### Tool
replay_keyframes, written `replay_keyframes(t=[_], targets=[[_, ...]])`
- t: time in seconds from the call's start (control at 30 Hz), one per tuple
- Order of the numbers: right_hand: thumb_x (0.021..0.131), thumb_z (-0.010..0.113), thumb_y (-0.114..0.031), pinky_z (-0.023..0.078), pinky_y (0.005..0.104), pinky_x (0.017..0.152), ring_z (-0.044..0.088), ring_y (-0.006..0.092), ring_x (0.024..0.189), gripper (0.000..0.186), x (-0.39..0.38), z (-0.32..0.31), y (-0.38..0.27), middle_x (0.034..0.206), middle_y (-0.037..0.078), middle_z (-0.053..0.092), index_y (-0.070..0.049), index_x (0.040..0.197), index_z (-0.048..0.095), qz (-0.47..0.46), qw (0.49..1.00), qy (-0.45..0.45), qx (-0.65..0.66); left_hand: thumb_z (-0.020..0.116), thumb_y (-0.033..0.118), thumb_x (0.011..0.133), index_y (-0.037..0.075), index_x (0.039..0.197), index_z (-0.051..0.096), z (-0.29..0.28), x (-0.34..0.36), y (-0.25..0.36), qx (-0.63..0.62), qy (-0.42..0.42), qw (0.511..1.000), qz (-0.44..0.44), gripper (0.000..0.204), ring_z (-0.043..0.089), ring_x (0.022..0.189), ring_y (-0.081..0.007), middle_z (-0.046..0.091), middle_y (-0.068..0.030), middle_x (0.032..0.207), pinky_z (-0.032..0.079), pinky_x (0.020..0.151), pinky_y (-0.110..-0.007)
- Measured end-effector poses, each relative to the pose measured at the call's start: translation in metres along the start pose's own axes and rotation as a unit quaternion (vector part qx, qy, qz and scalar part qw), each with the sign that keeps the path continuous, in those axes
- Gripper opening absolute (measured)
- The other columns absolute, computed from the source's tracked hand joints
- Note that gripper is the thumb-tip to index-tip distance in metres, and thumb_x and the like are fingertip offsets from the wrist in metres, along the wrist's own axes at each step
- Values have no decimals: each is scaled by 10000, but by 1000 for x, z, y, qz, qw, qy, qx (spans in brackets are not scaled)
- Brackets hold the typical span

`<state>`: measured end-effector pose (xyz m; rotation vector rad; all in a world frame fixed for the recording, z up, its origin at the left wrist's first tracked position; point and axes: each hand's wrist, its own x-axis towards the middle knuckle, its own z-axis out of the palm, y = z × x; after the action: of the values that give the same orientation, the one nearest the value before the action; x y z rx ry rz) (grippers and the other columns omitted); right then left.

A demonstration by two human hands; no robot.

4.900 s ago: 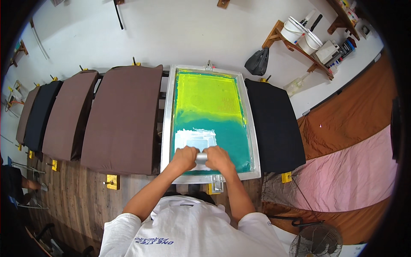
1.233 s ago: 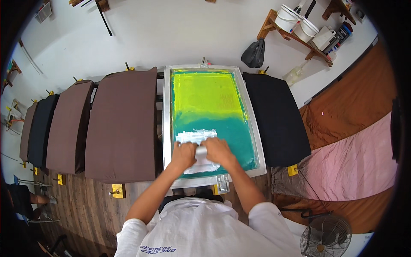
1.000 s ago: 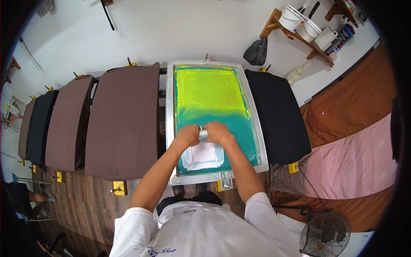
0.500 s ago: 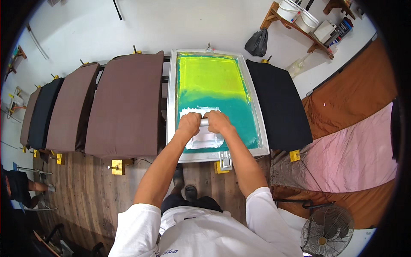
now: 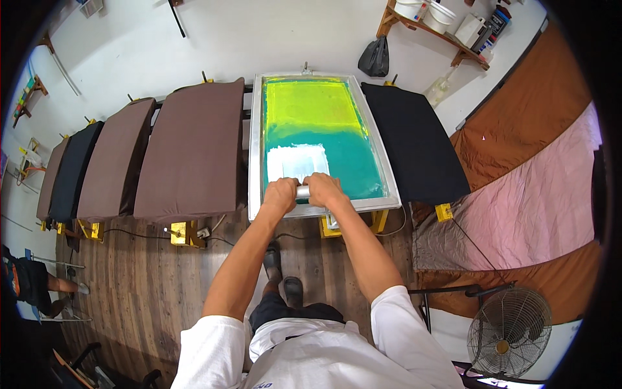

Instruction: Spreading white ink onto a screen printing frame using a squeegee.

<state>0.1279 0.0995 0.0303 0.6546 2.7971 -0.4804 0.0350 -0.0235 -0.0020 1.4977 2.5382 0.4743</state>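
Observation:
A silver-framed screen (image 5: 254,142) carries yellow-green ink (image 5: 311,104) over its far half and teal (image 5: 353,162) over the near half. A roughly square patch of white ink (image 5: 295,159) sits at its lower left. My left hand (image 5: 280,196) and my right hand (image 5: 324,190) grip the two sides of a squeegee with a silver handle (image 5: 302,192), near the screen's front edge at the bottom of the white patch. The squeegee's blade is hidden beneath my hands. Both fists are closed round the handle, thumbs toward the middle.
Brown (image 5: 188,149) and black (image 5: 418,146) fabric-covered boards flank the screen on yellow clamps (image 5: 184,233). A shelf with white buckets (image 5: 437,19) is on the wall. Brown and pink cloth (image 5: 512,194) hangs at right, above a fan (image 5: 508,330). A person (image 5: 29,285) is at far left.
The view has shifted, so the boards and screen appear higher. My hands have moved from higher on the white patch down to its near edge, exposing more smooth white ink above them.

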Motion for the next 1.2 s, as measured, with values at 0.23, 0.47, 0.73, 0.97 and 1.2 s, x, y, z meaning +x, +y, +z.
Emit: replay_keyframes(t=[0.23, 0.47, 0.73, 0.97, 1.2], targets=[[710, 704, -32, 421, 533, 924, 548, 290, 1202, 617, -36, 23, -1, 1279, 76, 568, -135, 1299, 554, -15, 998, 6, -54, 732, 56, 694, 89, 1188, 624, 19, -36, 11, 0, 27, 999, 22, 507, 653, 1017, -288, 658, -103, 1132, 470, 866, -445], [727, 675, -9, 351, 589, 1014, 416, 284, 1362, 691, -52, 30, -1, 1472, 103, 415, -102, 1381, 474, -24, 999, 18, -17, 780, 105, 652, 52, 1339, 490, 30, -55, 11, -1, 46, 997, 54, 747, 544, 1221, -292, 538, -135, 1336, 410, 1003, -479], [740, 723, -106, 225, 652, 1112, 282, 295, 1446, 767, -64, 40, 7, 1539, 130, 330, -97, 1438, 404, -42, 999, 14, -17, 822, 199, 673, 25, 1457, 351, 27, -66, 12, -20, -10, 997, 69, 931, 330, 1415, -370, 349, -215, 1507, 268, 1127, -550], [814, 749, -313, 155, 627, 1148, 202, 353, 1474, 827, -88, 1, 30, 1576, 144, 275, -154, 1512, 334, -34, 992, -15, 119, 723, 466, 820, -6, 1390, 457, -32, -68, -1, -172, 20, 985, -8, 786, 343, 1395, -409, 430, -224, 1455, 210, 1134, -572], [840, 704, -156, 448, 395, 995, 573, 352, 1174, 469, -88, -23, 146, 1263, 204, 591, -12, 1268, 581, 109, 951, 193, 214, 593, 381, 957, -69, 1306, 493, -19, -59, -52, -261, 201, 923, -200, 578, 514, 1151, -405, 538, -255, 1206, 395, 1007, -464]])
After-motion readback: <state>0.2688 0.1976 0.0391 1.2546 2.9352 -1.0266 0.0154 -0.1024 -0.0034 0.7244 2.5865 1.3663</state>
